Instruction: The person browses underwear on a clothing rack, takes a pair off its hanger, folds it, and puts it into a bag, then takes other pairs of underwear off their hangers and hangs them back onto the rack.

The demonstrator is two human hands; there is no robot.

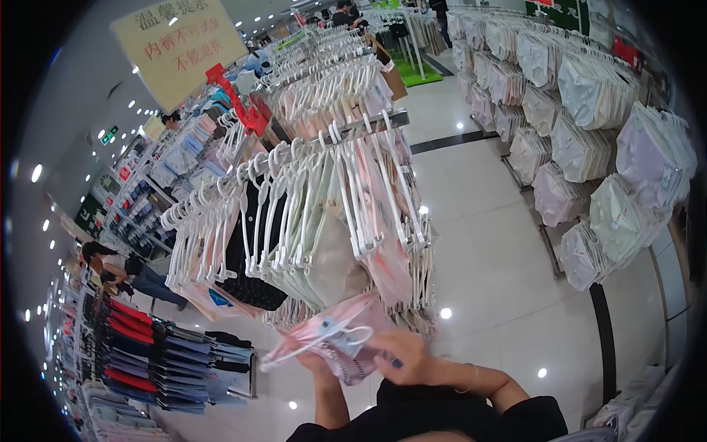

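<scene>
Pink underwear [355, 313] with a blue print is held up in front of my chest, just below the near clothes rack. A white hanger [313, 340] lies across it, its hook end toward my right hand. My left hand [315, 362] supports the underwear from below at its left side; the fingers are mostly hidden behind the fabric. At the right edge, my right hand [405, 356] has its fingers curled on the underwear, and a dark nail shows. Beyond both hands, pale underwear [335, 258] and black underwear [254, 250] hang on white hangers.
A metal rack bar [401, 118] ends ahead of me. On the right stands a wall display of pale underwear [589, 147] beside the tiled aisle [486, 214]. Folded dark and red clothes [136, 353] hang at lower left, near a person [121, 269]. A yellow sign [180, 48] rises above.
</scene>
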